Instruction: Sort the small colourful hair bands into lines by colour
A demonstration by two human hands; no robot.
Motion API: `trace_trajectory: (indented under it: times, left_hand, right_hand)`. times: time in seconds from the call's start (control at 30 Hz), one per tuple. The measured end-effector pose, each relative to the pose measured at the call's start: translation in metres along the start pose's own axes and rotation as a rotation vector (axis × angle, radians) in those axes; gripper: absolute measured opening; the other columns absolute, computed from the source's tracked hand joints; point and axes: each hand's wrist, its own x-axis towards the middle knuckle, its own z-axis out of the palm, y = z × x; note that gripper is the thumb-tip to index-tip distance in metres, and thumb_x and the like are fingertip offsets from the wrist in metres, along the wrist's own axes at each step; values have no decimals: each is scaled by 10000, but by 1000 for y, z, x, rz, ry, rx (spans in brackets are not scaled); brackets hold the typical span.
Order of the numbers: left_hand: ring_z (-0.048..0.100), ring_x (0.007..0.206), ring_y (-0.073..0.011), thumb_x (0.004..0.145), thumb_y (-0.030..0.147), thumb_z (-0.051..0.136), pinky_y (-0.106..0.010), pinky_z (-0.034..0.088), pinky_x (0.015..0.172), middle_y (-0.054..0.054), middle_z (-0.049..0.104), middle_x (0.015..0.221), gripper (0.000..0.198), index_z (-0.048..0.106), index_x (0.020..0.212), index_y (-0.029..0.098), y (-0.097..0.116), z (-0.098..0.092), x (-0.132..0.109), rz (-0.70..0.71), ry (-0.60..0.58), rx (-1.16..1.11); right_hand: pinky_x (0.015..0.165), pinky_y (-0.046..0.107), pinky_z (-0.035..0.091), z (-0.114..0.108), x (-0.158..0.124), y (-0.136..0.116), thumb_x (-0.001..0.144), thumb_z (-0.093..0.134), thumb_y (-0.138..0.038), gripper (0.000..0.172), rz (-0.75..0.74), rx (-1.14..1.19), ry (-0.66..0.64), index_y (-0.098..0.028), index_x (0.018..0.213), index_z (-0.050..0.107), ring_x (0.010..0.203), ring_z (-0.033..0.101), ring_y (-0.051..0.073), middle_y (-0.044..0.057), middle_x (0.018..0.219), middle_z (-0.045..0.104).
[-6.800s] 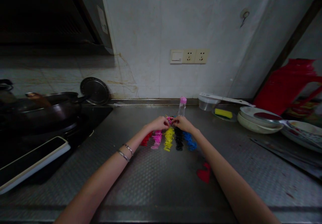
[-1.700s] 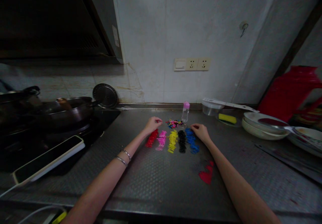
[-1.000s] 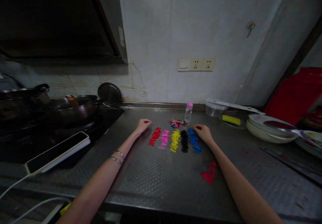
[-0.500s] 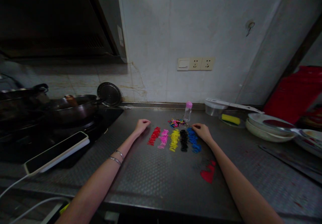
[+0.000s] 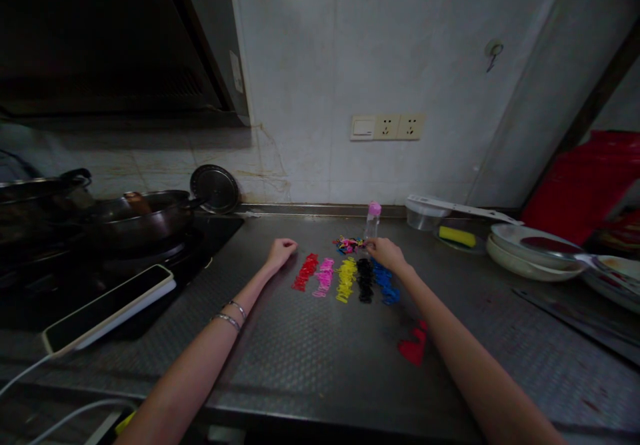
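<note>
Small bands lie in separate rows on the metal counter: red (image 5: 305,272), pink (image 5: 325,277), yellow (image 5: 346,279), black (image 5: 365,279) and blue (image 5: 386,283). Behind them is a mixed-colour pile (image 5: 347,245), with a clear bottle (image 5: 373,220) with a pink cap beside it. My right hand (image 5: 386,253) is at the pile's right edge, fingers pinched together; what they hold is too small to name. My left hand (image 5: 283,252) rests on the counter left of the red row, its fingers closed, and anything in them is hidden.
A red heart-shaped piece (image 5: 413,345) lies by my right forearm. At the left are a phone-like device (image 5: 107,308) with a cable and a pan (image 5: 145,218) on the stove. To the right stand a yellow sponge (image 5: 457,236), stacked bowls (image 5: 535,258) and a red container (image 5: 585,188).
My right hand has moved left, from above the blue row to the right edge of the mixed pile. My left hand has stayed in place.
</note>
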Motion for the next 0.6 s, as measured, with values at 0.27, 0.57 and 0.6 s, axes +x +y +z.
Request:
trace_trajectory:
  times: [0.27, 0.57, 0.6]
  left_hand:
    - [579, 652, -143, 660, 271, 533, -225, 411, 599, -53, 669, 705, 218, 673, 720, 115, 1, -1, 0, 15, -12, 18]
    - [573, 638, -143, 647, 271, 536, -219, 404, 573, -40, 661, 672, 221, 678, 728, 122, 3, -2, -2, -21, -1, 8]
    - [573, 640, -143, 645, 271, 538, -220, 405, 577, -41, 663, 676, 218, 678, 725, 124, 2, -2, -2, -18, -2, 6]
  right_hand:
    - [761, 329, 443, -2, 12, -8, 813, 436, -294, 325, -5, -147, -76, -229, 1085, 601, 933, 594, 244, 134, 1029, 627]
    - [766, 309, 447, -4, 14, -13, 815, 427, -255, 281, -14, -207, -77, -182, 979, 643, 918, 604, 227, 143, 986, 645]
    - [763, 311, 448, -4, 14, -13, 814, 431, -255, 277, -18, -215, -74, -179, 975, 643, 917, 604, 229, 146, 983, 645]
